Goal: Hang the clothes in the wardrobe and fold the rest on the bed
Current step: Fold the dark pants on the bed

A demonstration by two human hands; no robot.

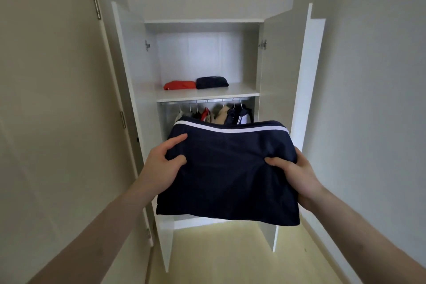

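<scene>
I'm holding a folded navy garment (227,168), left hand (161,166) and right hand (297,175) gripping its sides. Beyond them, hung clothes (216,114) and two folded pieces (196,84) suggest I'm nearing done; this one needs shelving.

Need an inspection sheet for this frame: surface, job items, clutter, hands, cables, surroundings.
Surface: wardrobe shelf holds a red folded garment and a dark folded garment, side by side.
Job's things: navy folded garment with white stripe, held up before the open wardrobe; clothes on hangers below the shelf.
Clutter: nothing seen.
Hands: left hand and right hand each grip a side of the navy folded garment.
Cables: nothing seen.
Surroundings: wardrobe doors open, pale floor.
</scene>
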